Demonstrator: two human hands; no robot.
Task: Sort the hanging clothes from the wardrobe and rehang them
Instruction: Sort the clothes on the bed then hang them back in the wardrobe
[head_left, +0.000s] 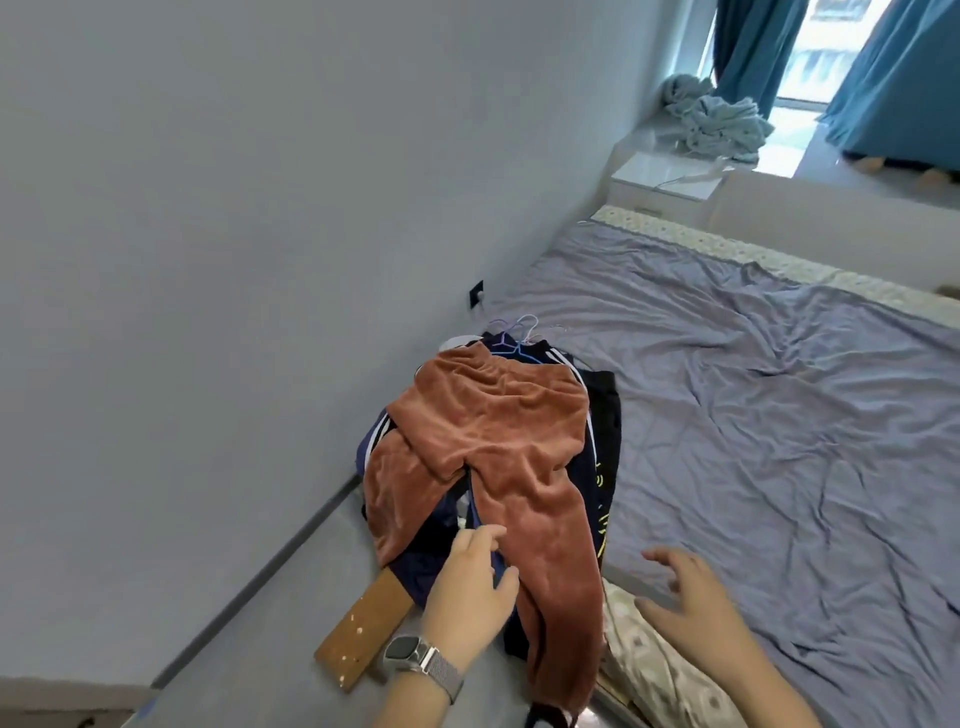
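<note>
Brown trousers (488, 441) lie on top of a pile of dark clothes (605, 441) w/ hangers (519, 338) at the bed's (779, 415) left edge, hooks at 12 o'clock. Left hand (467, 587), fingers apart, rests on the navy garment (415, 561) by the trouser leg. Right hand (691, 597) at 3 o'clock of the pile, fingers spread, holding nothing.
</note>
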